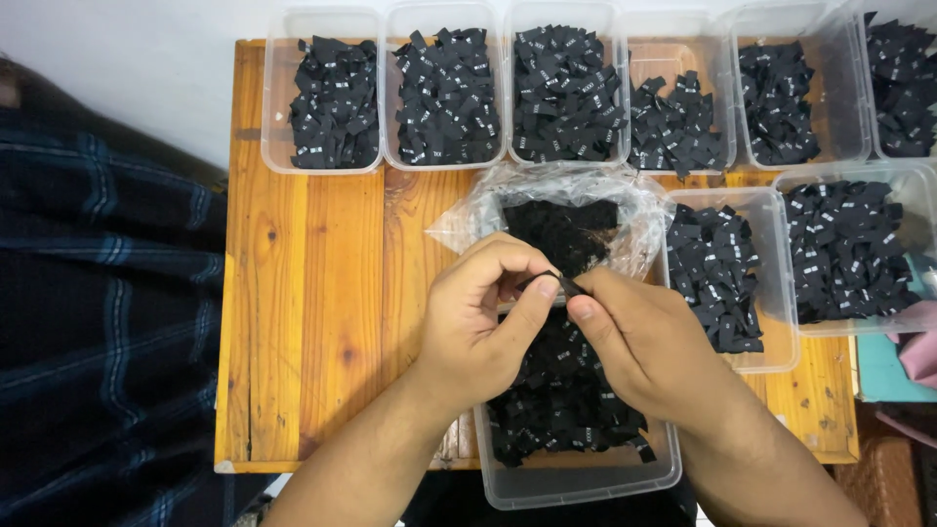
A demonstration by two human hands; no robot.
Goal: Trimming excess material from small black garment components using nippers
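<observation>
A wooden table (303, 322) of orange-toned planks carries everything, its left half bare, and off its left edge hangs a dark plaid cloth (98, 322). Along the far edge stands a row of clear plastic tubs (322, 161), each holding its own heap of small black fabric labels with white marks, which looks like a way of keeping kinds apart and within easy reach. Toward the right edge sit two more such tubs, the larger one (849, 327) just beside a smaller one (771, 363). At the near edge, partly overhanging it, a further clear tub (586, 483) holds a loose pile of the same labels directly under the hands, probably so that anything dropped falls back into it. Between that tub and the far row lies a crumpled clear plastic bag (468, 220), open and holding a dark mass of labels. Over the near tub the left hand (478, 322) and the right hand (644, 346) meet, both closed in a pinch: thumbs and forefingers grip one small black label (554, 283) between them, held up above the pile as if to separate or read it. The label is bent and mostly covered by the fingertips, so its marks cannot be made out.
</observation>
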